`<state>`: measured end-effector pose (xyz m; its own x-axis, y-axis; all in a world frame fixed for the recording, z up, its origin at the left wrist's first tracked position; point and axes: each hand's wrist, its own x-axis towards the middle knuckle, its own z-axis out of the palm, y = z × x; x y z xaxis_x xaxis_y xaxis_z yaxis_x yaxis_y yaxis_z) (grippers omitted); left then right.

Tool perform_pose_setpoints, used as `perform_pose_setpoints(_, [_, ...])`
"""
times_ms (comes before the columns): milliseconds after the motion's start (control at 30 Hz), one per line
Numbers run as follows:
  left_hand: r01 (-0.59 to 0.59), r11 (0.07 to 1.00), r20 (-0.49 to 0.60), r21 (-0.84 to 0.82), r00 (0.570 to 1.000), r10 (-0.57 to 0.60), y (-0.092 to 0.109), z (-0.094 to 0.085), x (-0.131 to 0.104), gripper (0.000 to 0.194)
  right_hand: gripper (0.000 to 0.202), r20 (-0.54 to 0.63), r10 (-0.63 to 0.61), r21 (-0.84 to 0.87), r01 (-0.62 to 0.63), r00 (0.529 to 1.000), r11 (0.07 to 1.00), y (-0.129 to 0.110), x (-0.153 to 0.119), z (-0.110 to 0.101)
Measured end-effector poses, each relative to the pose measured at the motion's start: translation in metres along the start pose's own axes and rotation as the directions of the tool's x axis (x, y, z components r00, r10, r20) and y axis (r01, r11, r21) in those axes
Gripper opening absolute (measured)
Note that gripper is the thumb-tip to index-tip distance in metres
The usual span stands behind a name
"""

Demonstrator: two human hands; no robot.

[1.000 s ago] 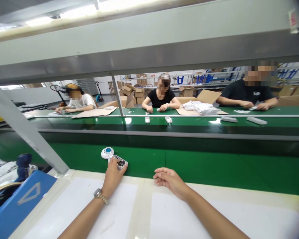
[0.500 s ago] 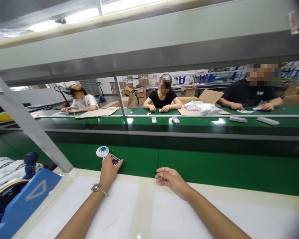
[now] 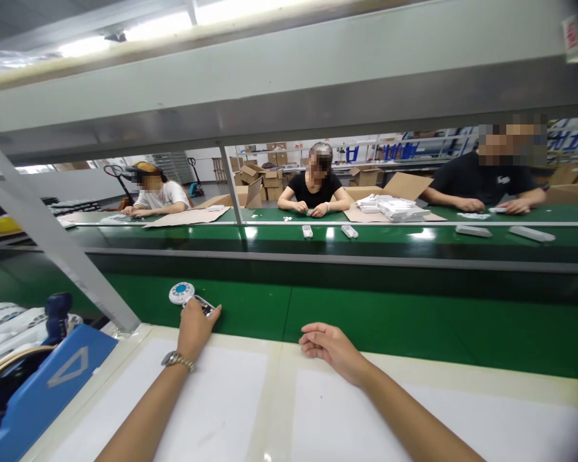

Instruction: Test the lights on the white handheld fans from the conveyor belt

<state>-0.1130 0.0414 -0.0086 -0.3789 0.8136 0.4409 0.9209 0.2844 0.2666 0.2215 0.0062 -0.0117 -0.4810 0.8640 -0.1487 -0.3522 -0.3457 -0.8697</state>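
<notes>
Three people [image 3: 314, 186] sit across the green belt [image 3: 414, 321], cardboard boxes [image 3: 264, 176] behind them

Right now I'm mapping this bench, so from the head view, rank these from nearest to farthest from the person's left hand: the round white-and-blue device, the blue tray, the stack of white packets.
1. Round white-and-blue device: on the green belt, just beyond the left hand.
2. Blue tray: at the bench's left edge.
3. Stack of white packets: far across, on the opposite bench.

Glossy green belt [image 3: 390, 321], matt white worktop [image 3: 318, 417] — brushed-metal strut [image 3: 52, 247]
</notes>
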Motion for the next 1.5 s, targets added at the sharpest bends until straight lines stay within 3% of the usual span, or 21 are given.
perform_pose_setpoints(233, [0.022,0.995,-0.072,0.094,0.997,-0.015,-0.008,0.006,0.006,0.052,0.023,-0.004,-0.001,-0.001,0.001,1.000,1.000,-0.001,0.000,0.000])
perform_pose_setpoints(433, [0.240,0.951,-0.073,0.198,0.971,-0.230,-0.018,0.006,0.010,0.057,0.024,-0.008,-0.004,-0.006,0.004,1.000,1.000,0.001,0.002,-0.001])
perform_pose_setpoints(900, [0.330,0.928,-0.089,0.174,0.943,-0.319,-0.035,0.000,0.016,0.058,0.027,-0.015,0.004,-0.013,-0.004,1.000,1.000,0.000,0.001,0.002])
perform_pose_setpoints(1033, [0.234,0.957,-0.203,0.172,0.959,-0.198,-0.025,0.002,0.009,0.061,0.026,-0.005,-0.001,-0.008,0.001,1.000,1.000,0.000,0.001,0.002])
perform_pose_setpoints(1133, [0.002,0.994,-0.236,0.113,0.971,0.025,-0.015,0.003,0.005,0.061,0.026,-0.005,0.001,-0.012,-0.001,1.000,1.000,0.001,0.002,0.002])
perform_pose_setpoints(1233, [-0.215,0.977,-0.033,0.003,0.976,0.215,-0.009,0.008,0.003,0.055,0.026,-0.011,0.003,-0.011,-0.003,1.000,1.000,0.001,0.002,0.001])
perform_pose_setpoints(1300, [-0.277,0.959,0.117,-0.060,0.952,0.282,-0.006,0.011,0.002,0.047,0.026,-0.010,0.004,-0.010,-0.004,1.000,1.000,0.001,0.002,0.002])
perform_pose_setpoints(1367, [-0.287,0.954,0.185,-0.084,0.936,0.298,-0.006,0.014,0.001,0.041,0.026,-0.007,0.003,-0.012,-0.003,1.000,1.000,0.000,0.002,0.002])
perform_pose_setpoints(1500, [-0.252,0.963,0.220,-0.091,0.938,0.267,-0.004,0.011,0.001,0.042,0.026,-0.002,0.004,-0.019,-0.004,1.000,1.000,-0.001,0.001,0.001])
